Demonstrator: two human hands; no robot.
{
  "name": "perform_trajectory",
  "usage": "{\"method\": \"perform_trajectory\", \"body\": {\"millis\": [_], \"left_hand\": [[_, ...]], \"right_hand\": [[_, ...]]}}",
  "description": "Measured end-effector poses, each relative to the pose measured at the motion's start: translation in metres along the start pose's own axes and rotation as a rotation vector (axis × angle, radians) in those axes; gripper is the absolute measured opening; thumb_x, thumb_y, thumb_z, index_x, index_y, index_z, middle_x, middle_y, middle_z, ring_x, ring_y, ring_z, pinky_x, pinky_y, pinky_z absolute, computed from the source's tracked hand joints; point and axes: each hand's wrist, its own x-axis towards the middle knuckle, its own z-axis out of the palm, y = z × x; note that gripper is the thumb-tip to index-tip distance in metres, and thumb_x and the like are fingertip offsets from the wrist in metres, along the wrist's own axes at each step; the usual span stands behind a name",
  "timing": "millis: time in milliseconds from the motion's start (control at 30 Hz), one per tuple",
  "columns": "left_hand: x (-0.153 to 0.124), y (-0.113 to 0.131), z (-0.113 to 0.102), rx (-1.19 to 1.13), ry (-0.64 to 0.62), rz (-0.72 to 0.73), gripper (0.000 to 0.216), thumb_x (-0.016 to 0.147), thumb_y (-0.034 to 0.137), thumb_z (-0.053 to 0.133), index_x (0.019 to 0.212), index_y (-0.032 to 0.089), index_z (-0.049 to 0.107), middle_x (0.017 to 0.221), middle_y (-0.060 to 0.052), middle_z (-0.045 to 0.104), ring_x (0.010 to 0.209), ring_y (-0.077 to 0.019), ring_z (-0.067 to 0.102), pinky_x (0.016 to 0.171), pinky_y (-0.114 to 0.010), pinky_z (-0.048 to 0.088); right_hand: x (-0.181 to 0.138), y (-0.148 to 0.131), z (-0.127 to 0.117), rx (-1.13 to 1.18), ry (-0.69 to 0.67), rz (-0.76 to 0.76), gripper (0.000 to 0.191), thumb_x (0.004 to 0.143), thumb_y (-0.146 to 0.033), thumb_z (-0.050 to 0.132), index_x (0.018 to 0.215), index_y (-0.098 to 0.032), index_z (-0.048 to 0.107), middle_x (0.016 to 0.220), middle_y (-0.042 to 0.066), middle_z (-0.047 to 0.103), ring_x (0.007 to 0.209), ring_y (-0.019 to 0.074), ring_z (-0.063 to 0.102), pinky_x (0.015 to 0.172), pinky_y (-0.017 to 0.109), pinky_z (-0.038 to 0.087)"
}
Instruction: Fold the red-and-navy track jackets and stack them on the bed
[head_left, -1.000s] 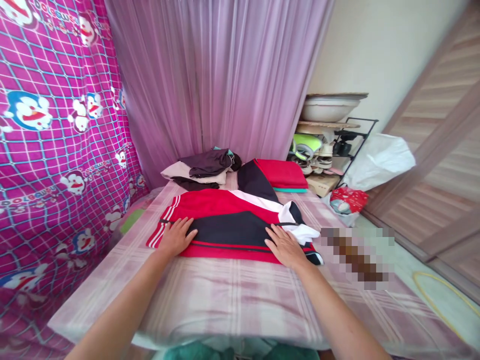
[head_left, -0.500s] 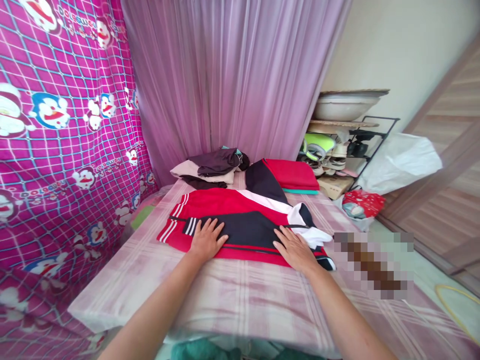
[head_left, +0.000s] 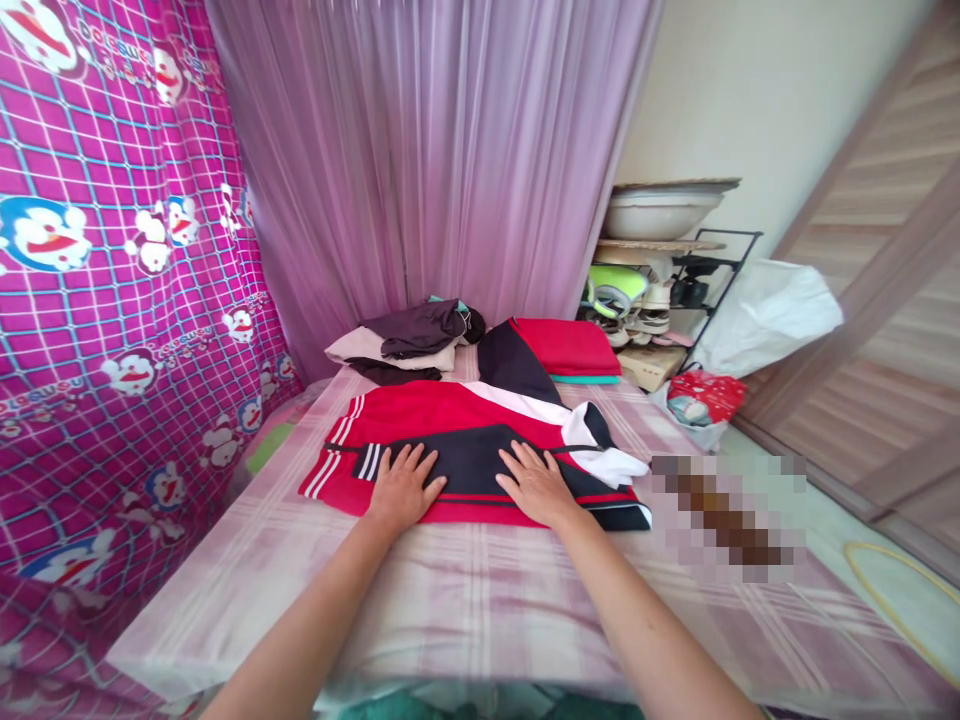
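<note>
A red, navy and white track jacket (head_left: 450, 420) lies flat on the bed (head_left: 465, 590), its navy sleeve folded across the front. My left hand (head_left: 403, 486) rests flat and open on the navy sleeve near its striped cuff. My right hand (head_left: 535, 482) lies flat and open on the same sleeve, a little to the right, close to the white collar (head_left: 609, 460). Both hands press on the cloth and hold nothing.
Rumpled dark and beige clothes (head_left: 405, 340) and a folded red and teal stack (head_left: 574, 352) sit at the bed's far end. A purple curtain (head_left: 427, 150) hangs behind. A shoe rack (head_left: 660, 300), white bag (head_left: 765, 315) and red bag (head_left: 705, 397) stand right.
My left hand has slid right along the jacket from the striped cuff onto the navy sleeve. My right hand has moved left, so the two hands are now closer together.
</note>
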Motion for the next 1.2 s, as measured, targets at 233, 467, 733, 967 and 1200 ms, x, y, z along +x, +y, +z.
{"method": "perform_trajectory", "body": {"millis": [233,467,733,967,1200], "left_hand": [[0.002,0.003,-0.002,-0.010,-0.003,-0.005,0.058,0.097,0.058,0.036,0.145,0.028,0.053,0.151,-0.010,0.052,0.141,-0.0325,0.043,0.119,-0.058,0.023],[-0.001,0.006,-0.006,-0.007,-0.036,-0.014,0.059,0.097,0.057,0.037,0.145,0.027,0.052,0.152,-0.010,0.050,0.141,-0.0320,0.044,0.119,-0.057,0.024],[0.043,-0.038,-0.043,-0.169,-0.144,0.031,0.050,0.098,0.053,0.034,0.117,0.027,0.072,0.119,-0.005,0.075,0.110,-0.0243,0.068,0.094,-0.036,0.051],[0.126,-0.132,-0.041,0.064,-0.150,-0.129,0.044,0.092,0.035,0.045,0.128,0.021,0.067,0.131,-0.010,0.068,0.121,-0.0252,0.063,0.104,-0.034,0.046],[0.179,-0.169,-0.022,0.115,-0.270,-0.141,0.059,0.088,0.044,0.051,0.141,0.018,0.055,0.138,-0.013,0.064,0.126,-0.0273,0.059,0.105,-0.034,0.042]], "right_hand": [[-0.009,0.021,0.010,0.005,-0.021,0.044,0.059,0.102,-0.050,0.029,0.154,-0.024,0.041,0.161,0.009,0.035,0.150,0.0234,0.028,0.121,0.049,0.019],[-0.011,0.015,0.006,0.004,-0.028,0.059,0.058,0.101,-0.048,0.033,0.152,-0.023,0.043,0.161,0.008,0.036,0.149,0.0243,0.030,0.121,0.049,0.021],[0.023,0.056,-0.044,0.045,0.041,0.151,0.042,0.100,-0.042,0.038,0.119,-0.026,0.072,0.118,0.006,0.074,0.108,0.0247,0.069,0.089,0.033,0.050],[0.108,0.127,-0.061,0.143,0.188,0.373,0.043,0.090,-0.034,0.058,0.132,-0.023,0.064,0.120,0.010,0.073,0.099,0.0234,0.071,0.084,0.029,0.050],[0.163,0.146,-0.046,0.199,0.060,0.441,0.049,0.087,-0.040,0.063,0.131,-0.019,0.061,0.109,0.010,0.075,0.077,0.0207,0.073,0.072,0.028,0.050]]}}
